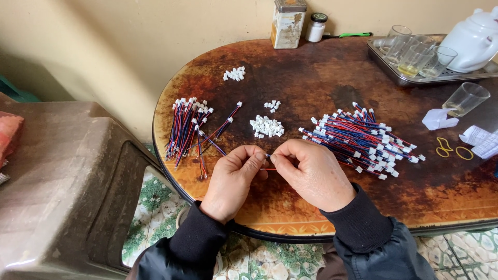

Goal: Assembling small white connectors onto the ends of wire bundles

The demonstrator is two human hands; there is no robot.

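Both hands, left (232, 179) and right (313, 173), pinched one wire (268, 168) between fingertips, just below the plugs (266, 126). It seemed the fitting step; next needed careful alignment.

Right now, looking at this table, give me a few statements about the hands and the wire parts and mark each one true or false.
1. Both hands, left hand and right hand, pinch one thin wire between them. True.
2. The big wire pile lies left of the hands. False: it lies to their right.
3. White connectors sit in a small heap just beyond the hands. True.
4. The teapot is black. False: it is white.
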